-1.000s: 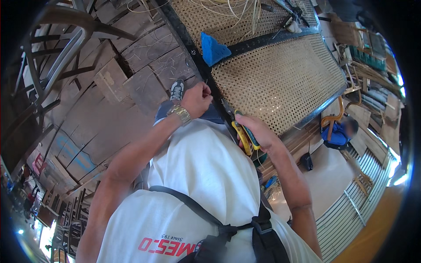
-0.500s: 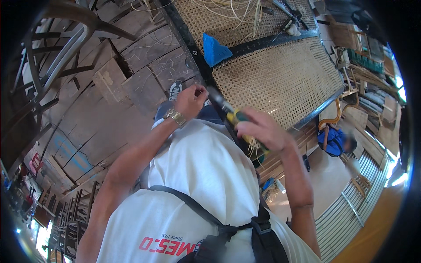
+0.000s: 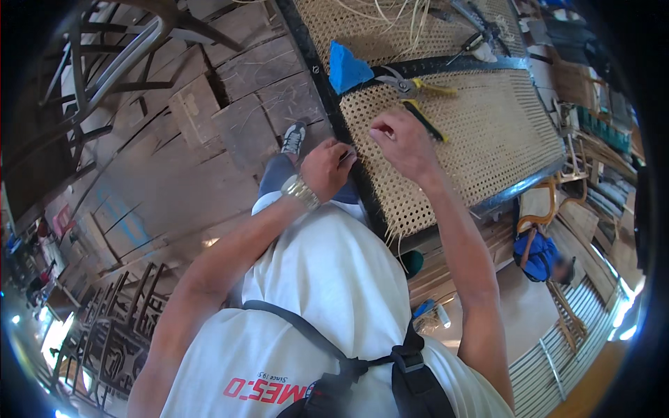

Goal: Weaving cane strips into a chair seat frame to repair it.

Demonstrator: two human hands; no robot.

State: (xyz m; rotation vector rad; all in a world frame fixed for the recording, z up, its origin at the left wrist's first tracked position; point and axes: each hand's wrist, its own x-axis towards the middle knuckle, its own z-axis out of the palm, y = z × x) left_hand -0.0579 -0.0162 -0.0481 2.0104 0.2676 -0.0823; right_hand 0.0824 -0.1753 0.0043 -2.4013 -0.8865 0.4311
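Note:
My left hand [image 3: 327,169] is closed in a pinch beside the black frame edge [image 3: 339,134] of a woven cane panel [image 3: 481,118]. Whatever its fingertips hold is too small to make out. Over the near left part of the weave is my right hand [image 3: 409,148], thumb and fingers curled together. I cannot make out anything between them. Just beyond it, pliers [image 3: 403,85] with yellow and dark green handles lie spread on the cane. A blue wedge-shaped block [image 3: 347,67] rests on the frame near the pliers' jaws.
Loose cane strands [image 3: 411,17] and dark hand tools [image 3: 475,35] lie on the farther panel. Dark wooden chair frames [image 3: 104,76] stand at left. At right, a person in blue [image 3: 536,256] sits by a curved wooden frame [image 3: 547,209]. A dark green cup-like container [image 3: 411,262] sits below the panel's near corner.
My right hand has let go of the pliers, which now lie on the cane panel. It has moved up over the weave. The left hand keeps its pinch near the frame edge.

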